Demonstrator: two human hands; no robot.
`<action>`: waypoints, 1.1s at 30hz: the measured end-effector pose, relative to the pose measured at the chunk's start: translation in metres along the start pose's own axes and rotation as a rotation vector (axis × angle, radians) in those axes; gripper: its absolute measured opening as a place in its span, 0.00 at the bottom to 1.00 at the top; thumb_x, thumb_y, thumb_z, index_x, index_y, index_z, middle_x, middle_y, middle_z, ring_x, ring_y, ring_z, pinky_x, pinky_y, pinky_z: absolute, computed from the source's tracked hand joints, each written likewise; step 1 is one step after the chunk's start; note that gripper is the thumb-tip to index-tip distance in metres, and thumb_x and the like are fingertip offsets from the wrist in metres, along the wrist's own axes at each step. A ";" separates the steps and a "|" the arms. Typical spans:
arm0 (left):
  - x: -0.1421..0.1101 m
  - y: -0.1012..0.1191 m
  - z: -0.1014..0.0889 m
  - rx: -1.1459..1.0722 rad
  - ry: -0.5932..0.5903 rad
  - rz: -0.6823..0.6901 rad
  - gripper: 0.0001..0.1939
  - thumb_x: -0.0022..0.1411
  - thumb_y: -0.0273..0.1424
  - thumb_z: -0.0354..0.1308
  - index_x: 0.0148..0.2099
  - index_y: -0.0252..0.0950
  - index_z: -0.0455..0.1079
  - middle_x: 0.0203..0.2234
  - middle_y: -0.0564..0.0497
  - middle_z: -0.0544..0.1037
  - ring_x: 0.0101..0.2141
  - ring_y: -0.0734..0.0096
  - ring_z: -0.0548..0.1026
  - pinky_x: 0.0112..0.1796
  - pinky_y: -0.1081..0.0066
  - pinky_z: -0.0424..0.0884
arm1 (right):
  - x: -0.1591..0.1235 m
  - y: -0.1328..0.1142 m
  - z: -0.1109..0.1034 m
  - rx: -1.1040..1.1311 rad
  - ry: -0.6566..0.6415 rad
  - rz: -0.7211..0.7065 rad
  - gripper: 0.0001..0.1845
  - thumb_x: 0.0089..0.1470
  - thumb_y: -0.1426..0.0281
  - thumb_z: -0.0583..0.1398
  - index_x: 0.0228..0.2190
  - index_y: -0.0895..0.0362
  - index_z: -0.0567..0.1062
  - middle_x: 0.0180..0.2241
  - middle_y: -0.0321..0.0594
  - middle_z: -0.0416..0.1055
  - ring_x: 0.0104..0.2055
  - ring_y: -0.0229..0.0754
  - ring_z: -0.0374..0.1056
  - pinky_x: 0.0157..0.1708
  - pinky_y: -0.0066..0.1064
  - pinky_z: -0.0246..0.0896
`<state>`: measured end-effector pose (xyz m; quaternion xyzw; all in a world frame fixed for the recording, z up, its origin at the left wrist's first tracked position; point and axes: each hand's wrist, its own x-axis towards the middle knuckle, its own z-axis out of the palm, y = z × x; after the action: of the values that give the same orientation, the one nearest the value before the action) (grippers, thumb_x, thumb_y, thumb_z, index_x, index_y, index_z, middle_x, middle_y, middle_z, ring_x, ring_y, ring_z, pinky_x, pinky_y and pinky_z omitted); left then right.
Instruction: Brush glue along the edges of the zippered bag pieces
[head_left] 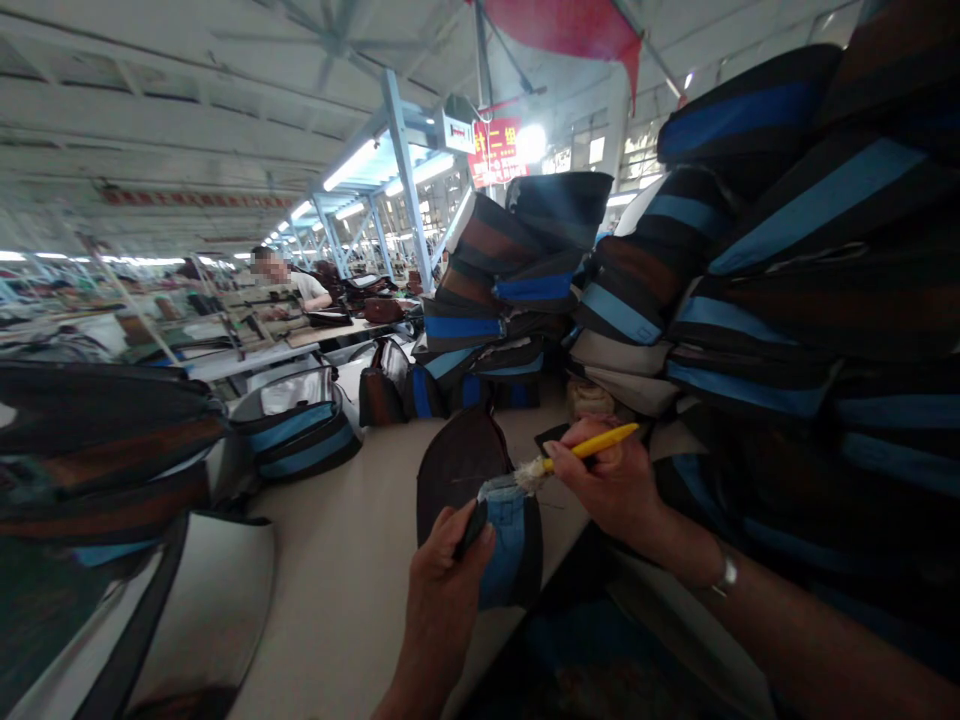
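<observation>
My right hand [611, 480] is closed around a brush [592, 443] with a yellow handle and pale, frayed bristles. The bristle end is at the top edge of a bag piece [506, 545], dark with a light blue stripe and some stitching. My left hand [450, 560] pinches the left side of that piece, with the thumb and fingers at a dark folded edge. Behind it, a rounded dark brown flap [459, 455] rises from the table. Whether the flap is joined to the striped piece, I cannot tell.
Tall stacks of dark bag pieces [795, 320] with blue and brown stripes rise on the right. More pieces [105, 450] are piled at left on the pale table [330, 560]. A beige roll [591, 398] lies behind my right hand. Another person [296, 285] sits farther back.
</observation>
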<state>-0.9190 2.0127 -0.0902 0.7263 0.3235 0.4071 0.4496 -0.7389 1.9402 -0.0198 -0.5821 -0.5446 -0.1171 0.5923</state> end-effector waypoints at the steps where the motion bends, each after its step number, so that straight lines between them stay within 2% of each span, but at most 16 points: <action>1: -0.001 0.001 0.000 0.016 -0.005 0.019 0.17 0.61 0.40 0.58 0.50 0.42 0.76 0.37 0.51 0.77 0.41 0.66 0.74 0.44 0.68 0.70 | 0.000 0.002 -0.002 -0.006 0.024 0.005 0.12 0.56 0.67 0.61 0.23 0.54 0.69 0.18 0.33 0.66 0.21 0.38 0.64 0.22 0.29 0.60; 3: -0.002 0.003 0.000 0.076 0.006 0.073 0.15 0.62 0.39 0.57 0.48 0.42 0.77 0.34 0.52 0.76 0.37 0.67 0.74 0.40 0.70 0.71 | 0.001 0.005 -0.004 0.012 0.026 0.003 0.11 0.57 0.66 0.61 0.24 0.54 0.70 0.19 0.33 0.67 0.22 0.38 0.65 0.23 0.29 0.61; 6: -0.003 0.003 0.003 0.222 0.084 0.215 0.10 0.63 0.36 0.57 0.45 0.42 0.76 0.30 0.52 0.73 0.31 0.70 0.73 0.32 0.72 0.70 | 0.004 0.009 -0.007 0.001 -0.053 -0.009 0.12 0.57 0.66 0.60 0.22 0.54 0.70 0.18 0.33 0.67 0.22 0.38 0.65 0.22 0.29 0.60; 9: -0.006 -0.003 0.008 0.424 0.190 0.458 0.07 0.64 0.30 0.56 0.42 0.39 0.75 0.31 0.49 0.73 0.32 0.70 0.73 0.34 0.71 0.71 | 0.010 0.006 -0.017 -0.071 -0.035 0.011 0.13 0.55 0.65 0.61 0.22 0.55 0.70 0.18 0.33 0.67 0.20 0.37 0.64 0.21 0.29 0.59; 12: -0.009 -0.008 0.015 0.636 0.217 0.718 0.08 0.63 0.24 0.55 0.44 0.36 0.72 0.30 0.47 0.74 0.31 0.68 0.72 0.35 0.67 0.70 | 0.012 -0.006 -0.030 0.054 0.004 0.060 0.12 0.56 0.65 0.62 0.23 0.55 0.70 0.18 0.32 0.66 0.20 0.37 0.62 0.20 0.28 0.57; 13: -0.010 -0.008 0.017 0.686 0.216 0.779 0.08 0.63 0.23 0.55 0.44 0.36 0.72 0.29 0.48 0.73 0.30 0.68 0.71 0.34 0.67 0.70 | 0.010 -0.010 -0.032 0.106 -0.022 0.067 0.11 0.56 0.65 0.62 0.24 0.55 0.70 0.19 0.32 0.66 0.20 0.36 0.62 0.20 0.28 0.57; 15: -0.011 -0.008 0.022 0.750 0.225 0.848 0.08 0.62 0.22 0.55 0.43 0.35 0.71 0.27 0.48 0.72 0.28 0.68 0.70 0.32 0.67 0.68 | 0.006 -0.012 -0.033 0.120 -0.156 0.026 0.11 0.56 0.67 0.62 0.24 0.55 0.70 0.19 0.31 0.65 0.21 0.36 0.63 0.21 0.28 0.58; 17: -0.012 -0.007 0.025 0.779 0.232 0.873 0.08 0.63 0.22 0.53 0.43 0.35 0.70 0.26 0.49 0.71 0.27 0.68 0.68 0.31 0.66 0.68 | 0.002 -0.007 -0.032 0.031 -0.310 -0.047 0.11 0.56 0.69 0.61 0.23 0.55 0.69 0.20 0.32 0.66 0.22 0.37 0.63 0.23 0.29 0.58; 18: -0.013 -0.007 0.026 0.786 0.231 0.876 0.08 0.63 0.21 0.53 0.43 0.35 0.70 0.26 0.49 0.71 0.27 0.68 0.68 0.31 0.66 0.67 | 0.001 -0.003 -0.031 -0.029 -0.344 -0.090 0.11 0.56 0.70 0.61 0.23 0.55 0.68 0.20 0.32 0.66 0.22 0.37 0.64 0.24 0.29 0.59; 19: -0.013 -0.007 0.026 0.790 0.226 0.876 0.08 0.63 0.21 0.52 0.43 0.35 0.69 0.26 0.49 0.71 0.27 0.68 0.68 0.31 0.66 0.67 | 0.001 0.000 -0.031 -0.085 -0.338 -0.129 0.12 0.56 0.70 0.60 0.22 0.55 0.68 0.20 0.32 0.66 0.23 0.37 0.64 0.25 0.31 0.60; 21: -0.014 -0.008 0.026 0.797 0.215 0.873 0.08 0.63 0.21 0.53 0.44 0.35 0.69 0.26 0.49 0.71 0.27 0.68 0.68 0.32 0.66 0.67 | 0.001 0.004 -0.031 -0.142 -0.234 -0.166 0.12 0.56 0.69 0.61 0.23 0.55 0.68 0.20 0.32 0.67 0.23 0.38 0.65 0.30 0.33 0.62; 23: -0.014 -0.009 0.026 0.804 0.220 0.874 0.08 0.62 0.21 0.54 0.43 0.35 0.69 0.26 0.49 0.71 0.27 0.68 0.67 0.32 0.66 0.66 | 0.000 0.003 -0.032 -0.110 -0.183 -0.152 0.10 0.57 0.68 0.61 0.24 0.55 0.69 0.21 0.32 0.67 0.23 0.37 0.65 0.31 0.33 0.63; 27: -0.014 -0.012 0.024 0.816 0.213 0.860 0.06 0.62 0.22 0.55 0.41 0.34 0.70 0.26 0.49 0.70 0.27 0.68 0.67 0.32 0.66 0.66 | -0.005 -0.003 -0.031 -0.072 -0.359 -0.168 0.13 0.59 0.69 0.59 0.22 0.55 0.67 0.20 0.32 0.64 0.22 0.35 0.61 0.24 0.29 0.56; 31: -0.013 -0.016 0.026 0.771 0.224 0.855 0.08 0.62 0.21 0.55 0.44 0.33 0.71 0.28 0.48 0.71 0.29 0.68 0.69 0.33 0.67 0.68 | -0.009 -0.008 -0.031 -0.050 -0.258 -0.125 0.10 0.58 0.69 0.60 0.25 0.55 0.69 0.21 0.32 0.66 0.23 0.35 0.63 0.24 0.28 0.56; 33: -0.011 -0.016 0.025 0.741 0.228 0.837 0.08 0.62 0.21 0.56 0.44 0.33 0.72 0.29 0.48 0.72 0.30 0.68 0.70 0.35 0.67 0.69 | -0.008 -0.009 -0.030 0.009 -0.279 -0.112 0.10 0.58 0.70 0.60 0.25 0.55 0.69 0.21 0.32 0.66 0.22 0.35 0.62 0.23 0.28 0.55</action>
<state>-0.9039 1.9997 -0.1151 0.8533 0.1757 0.4855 -0.0725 -0.7337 1.9091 -0.0129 -0.5588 -0.6538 -0.0654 0.5060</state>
